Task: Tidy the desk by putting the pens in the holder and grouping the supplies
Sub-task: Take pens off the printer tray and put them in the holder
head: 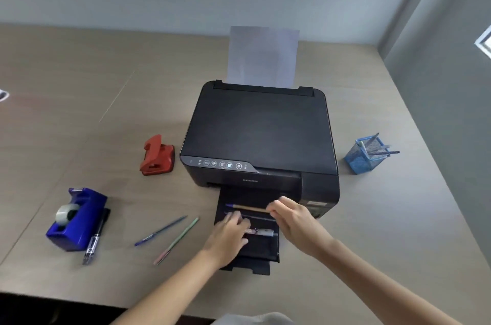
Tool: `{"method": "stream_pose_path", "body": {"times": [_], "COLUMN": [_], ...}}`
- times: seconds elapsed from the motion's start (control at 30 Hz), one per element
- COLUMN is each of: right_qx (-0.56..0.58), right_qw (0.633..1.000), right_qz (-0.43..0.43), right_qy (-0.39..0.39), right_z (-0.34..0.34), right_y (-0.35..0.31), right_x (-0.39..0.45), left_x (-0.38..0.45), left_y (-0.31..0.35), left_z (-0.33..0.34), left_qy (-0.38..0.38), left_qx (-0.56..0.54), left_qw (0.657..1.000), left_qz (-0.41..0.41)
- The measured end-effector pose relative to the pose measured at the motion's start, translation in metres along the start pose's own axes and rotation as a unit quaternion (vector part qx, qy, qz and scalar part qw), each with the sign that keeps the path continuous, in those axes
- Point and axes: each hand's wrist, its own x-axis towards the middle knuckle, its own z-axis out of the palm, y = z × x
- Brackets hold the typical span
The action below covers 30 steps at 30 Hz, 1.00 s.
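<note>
Several pens (378, 148) stand in blue mesh holder (360, 158); tray (261, 250) holds two.

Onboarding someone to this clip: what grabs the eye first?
The big black inkjet printer at desk centre, white paper upright in its rear feed, and both hands on its pulled-out output tray: the right hand pinches a tan pen with a purple cap, the left hand lies over another. Then colour: the red hole punch and blue tape dispenser left, the blue mesh pen holder right.
</note>
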Motion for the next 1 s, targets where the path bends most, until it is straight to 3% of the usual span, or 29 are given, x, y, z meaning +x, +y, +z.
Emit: {"method": "stream_pose_path", "body": {"times": [0.17,0.4,0.63,0.77,0.87,1.0], "right_qx": [-0.078,-0.22,-0.086,-0.154,-0.158,-0.07], "right_qw": [0.989,0.953,0.98,0.965,0.972,0.993], "right_qz": [0.098,0.166,0.144,0.146,0.144,0.094], "right_qy": [-0.074,-0.127,-0.103,-0.154,-0.099,0.031], "right_z": [0.044,0.073,0.071,0.081,0.074,0.026], "right_y": [0.001,0.002,-0.007,-0.011,-0.014,-0.022], "right_x": [0.038,0.064,0.055,0.038,0.03,0.012], "left_x": [-0.015,-0.053,-0.071,-0.063,-0.051,-0.026], "left_y": [-0.004,-0.029,-0.044,-0.052,-0.046,-0.027], "left_z": [0.003,-0.001,-0.016,-0.03,-0.051,-0.086], "left_qy": [-0.025,-0.02,0.104,0.157,0.175,0.197], "left_qx": [0.089,-0.14,-0.203,-0.239,-0.281,-0.349], "left_qw": [0.995,0.99,0.973,0.955,0.941,0.915], "left_qz": [0.027,0.003,-0.036,-0.074,-0.069,-0.05]}}
